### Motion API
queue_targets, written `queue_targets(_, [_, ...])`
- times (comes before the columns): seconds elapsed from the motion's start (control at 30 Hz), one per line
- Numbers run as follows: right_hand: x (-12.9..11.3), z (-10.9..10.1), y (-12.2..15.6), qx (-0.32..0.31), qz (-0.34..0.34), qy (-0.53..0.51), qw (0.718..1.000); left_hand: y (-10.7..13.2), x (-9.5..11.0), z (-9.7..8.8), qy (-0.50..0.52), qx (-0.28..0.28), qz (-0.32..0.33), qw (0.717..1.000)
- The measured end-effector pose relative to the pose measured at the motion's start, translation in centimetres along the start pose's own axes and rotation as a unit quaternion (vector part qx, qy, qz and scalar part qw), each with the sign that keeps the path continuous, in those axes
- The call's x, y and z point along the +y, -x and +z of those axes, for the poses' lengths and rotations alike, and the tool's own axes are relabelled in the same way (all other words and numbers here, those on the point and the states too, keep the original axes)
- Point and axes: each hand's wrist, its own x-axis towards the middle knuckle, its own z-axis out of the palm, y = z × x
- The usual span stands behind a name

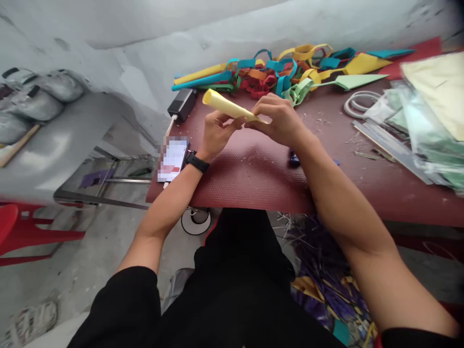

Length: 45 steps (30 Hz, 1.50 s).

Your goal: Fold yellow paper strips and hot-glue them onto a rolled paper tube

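A pale yellow paper roll (pixel 226 105) is held above the dark red table, its round open end pointing up and to the left. My left hand (pixel 218 130) has its fingers closed around the roll's underside near the middle. At the narrow right end, my right hand (pixel 277 118) pinches the paper between thumb and fingers. The roll tapers towards that pinch, and part of its end is hidden by the fingers. Behind my hands lies a heap of coloured paper chains (pixel 257 82) in red, blue, yellow and green.
A phone (pixel 174 162) lies at the table's left edge, below a black box (pixel 182 104) with a cable. Rolled blue paper (pixel 203 81) rests at the back. Plastic-wrapped sheets (pixel 435 96) and a metal ruler-like strip (pixel 393 151) are at right. Scraps (pixel 321 290) cover the floor.
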Motion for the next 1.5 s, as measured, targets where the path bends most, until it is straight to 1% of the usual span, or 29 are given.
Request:
queue_targets(0.07, [0.0,0.3,-0.1,0.014,0.01,-0.003,1.0,0.1,0.3,0.1,0.016,0.03,0.002,0.999])
queue_targets(0.17, [0.1,0.6,-0.2,0.023,0.02,-0.015,0.999,-0.2,0.1,0.0,0.04,0.056,0.023,0.997])
queue_targets(0.23, [0.0,0.8,-0.2,0.017,0.025,-0.018,0.999,-0.3,-0.1,0.0,0.057,0.071,0.011,0.996])
queue_targets(0.3, [-0.2,0.9,-0.1,0.019,0.033,0.003,0.999,-0.3,-0.2,0.2,0.078,0.072,-0.031,0.994])
queue_targets(0.4, [-0.6,1.2,0.0,0.029,0.032,0.058,0.997,0.0,-0.1,0.6,0.105,0.046,-0.11,0.987])
queue_targets(0.47, [-0.9,1.3,0.0,0.027,0.01,0.085,0.996,0.0,0.1,0.9,0.121,0.039,-0.142,0.982])
queue_targets(0.53, [-0.9,1.5,-0.1,0.024,-0.019,0.085,0.996,0.0,0.3,1.0,0.136,0.049,-0.158,0.977])
queue_targets(0.63, [-0.6,1.7,-0.2,0.024,-0.038,0.052,0.998,-0.1,0.5,1.0,0.167,0.063,-0.162,0.971])
queue_targets(0.77, [-0.6,1.5,-0.2,0.031,-0.025,0.034,0.999,-0.3,0.2,0.9,0.195,0.064,-0.159,0.966])
queue_targets(0.87, [-0.8,1.5,0.0,0.024,-0.022,0.034,0.999,-0.4,-0.2,0.7,0.201,0.063,-0.17,0.963])
queue_targets(1.0, [-0.6,2.0,0.1,-0.002,-0.048,0.024,0.999,-0.6,-0.6,0.6,0.213,0.085,-0.186,0.955])
queue_targets(1.2, [-0.4,2.5,0.0,0.0,-0.047,-0.003,0.999,-0.8,-1.0,0.3,0.22,0.097,-0.182,0.953])
queue_targets(1.3, [-0.7,2.5,0.1,-0.001,-0.041,-0.016,0.999,-1.1,-0.9,0.0,0.207,0.111,-0.196,0.952])
queue_targets(1.4, [-1.0,2.5,0.2,-0.001,-0.051,-0.009,0.999,-1.2,-0.7,-0.2,0.206,0.124,-0.201,0.95])
queue_targets(1.5, [-1.1,2.8,0.2,0.008,-0.065,0.024,0.998,-1.0,-0.6,-0.2,0.211,0.111,-0.208,0.949])
